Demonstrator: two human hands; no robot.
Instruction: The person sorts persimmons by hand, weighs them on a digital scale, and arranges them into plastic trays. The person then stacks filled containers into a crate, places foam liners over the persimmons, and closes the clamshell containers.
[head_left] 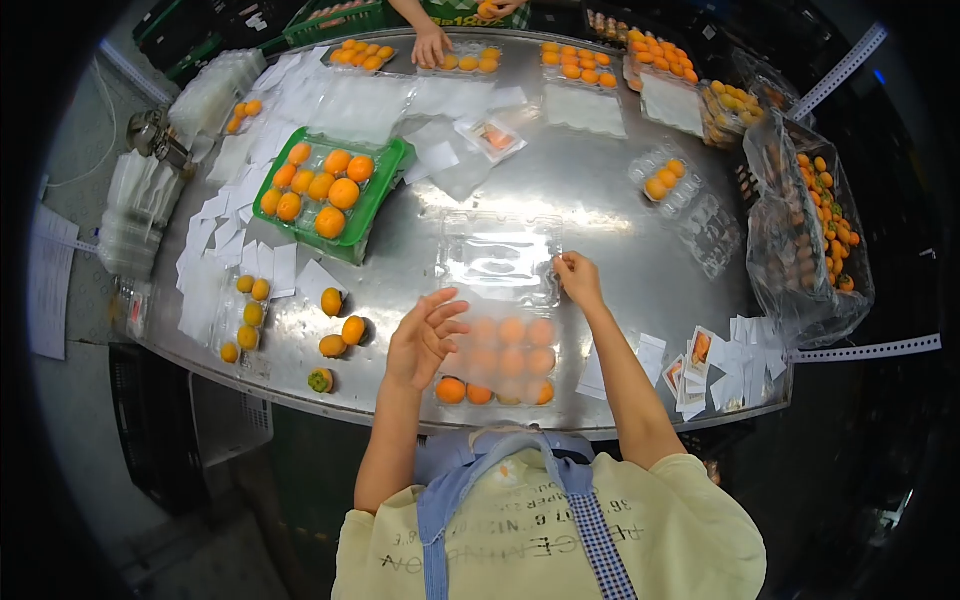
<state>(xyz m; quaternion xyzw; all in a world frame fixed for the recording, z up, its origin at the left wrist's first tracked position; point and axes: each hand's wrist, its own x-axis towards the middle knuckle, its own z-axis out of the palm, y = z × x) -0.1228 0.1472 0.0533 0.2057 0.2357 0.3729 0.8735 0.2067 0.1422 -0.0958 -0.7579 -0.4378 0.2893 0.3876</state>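
In front of me lies a clear plastic clamshell box with its lid (500,258) folded back flat on the table. Its base holds persimmons (450,390), mostly covered by a thin translucent sheet (503,345). At the left edge of that sheet is my left hand (428,338), palm partly up and fingers apart, holding nothing I can see. My right hand (580,280) pinches the right edge of the lid. Left of the box, several loose persimmons (353,330) rest on the metal table, one with its green calyx showing.
A green tray (362,222) of persimmons stands left of centre. White papers (215,235) cover the left side; picture cards (693,370) lie at right. A plastic-lined crate (800,290) of fruit is at the right edge. Across the table, another person's hand (432,45) touches a filled box.
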